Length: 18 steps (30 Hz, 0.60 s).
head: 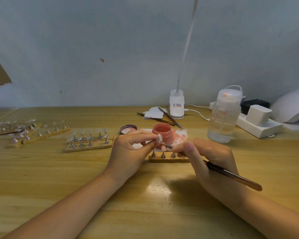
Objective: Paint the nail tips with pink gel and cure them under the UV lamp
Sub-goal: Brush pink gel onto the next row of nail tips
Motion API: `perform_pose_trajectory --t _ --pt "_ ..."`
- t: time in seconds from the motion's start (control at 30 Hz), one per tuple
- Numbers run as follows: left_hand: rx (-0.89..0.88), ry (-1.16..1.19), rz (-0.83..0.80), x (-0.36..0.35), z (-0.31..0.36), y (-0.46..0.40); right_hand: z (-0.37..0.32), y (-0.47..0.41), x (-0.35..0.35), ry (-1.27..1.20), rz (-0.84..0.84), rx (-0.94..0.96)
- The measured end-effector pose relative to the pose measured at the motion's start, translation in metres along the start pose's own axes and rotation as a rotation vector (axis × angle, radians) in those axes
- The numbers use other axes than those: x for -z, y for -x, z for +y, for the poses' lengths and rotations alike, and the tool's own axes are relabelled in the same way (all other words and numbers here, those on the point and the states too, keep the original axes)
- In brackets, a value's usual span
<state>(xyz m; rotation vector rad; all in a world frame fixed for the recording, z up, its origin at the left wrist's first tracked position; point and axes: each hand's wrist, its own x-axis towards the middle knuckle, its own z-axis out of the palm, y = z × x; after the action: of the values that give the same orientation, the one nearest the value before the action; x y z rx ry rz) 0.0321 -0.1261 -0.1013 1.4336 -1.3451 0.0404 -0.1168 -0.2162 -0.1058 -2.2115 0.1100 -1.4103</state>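
Note:
My left hand [130, 149] pinches a clear nail tip [159, 138] on its small stand, lifted just in front of the open pink gel jar [162, 133]. My right hand [209, 156] grips a brown-handled brush [235, 177] whose fine point touches the lower edge of the tip. Below both hands lies a wooden holder strip [167, 156] with metal stands; one of them carries a pink tip [163, 148]. The white UV lamp [291, 107] sits at the far right edge of the table.
The jar's lid [128, 129] lies left of the jar on stained paper. More strips of clear tips [89, 139] stand to the left. A pump bottle [224, 116], power strip [259, 125], desk lamp base [176, 105] and spare brushes [169, 118] stand behind.

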Motion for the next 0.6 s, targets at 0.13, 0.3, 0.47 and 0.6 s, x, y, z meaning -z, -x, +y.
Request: perform_pose_trajectory --t 0.13,0.3,0.47,0.6 --pt "-0.008 0.003 0.003 0.0005 -0.0003 0.0003 -0.0041 0.0062 0.0056 -0.049 0.02 0.011" --pt "0.018 0.011 0.014 -0.0004 -0.0007 0.0003 -0.0033 0.0054 0.0042 -0.039 0.017 -0.026" --pt "0.04 0.021 0.007 0.0 0.0006 0.0006 -0.0057 0.0043 0.0052 -0.042 0.044 -0.015" --pt "0.05 0.036 0.016 0.0001 0.0009 0.0007 -0.0058 0.0058 0.0048 -0.11 0.021 -0.065"
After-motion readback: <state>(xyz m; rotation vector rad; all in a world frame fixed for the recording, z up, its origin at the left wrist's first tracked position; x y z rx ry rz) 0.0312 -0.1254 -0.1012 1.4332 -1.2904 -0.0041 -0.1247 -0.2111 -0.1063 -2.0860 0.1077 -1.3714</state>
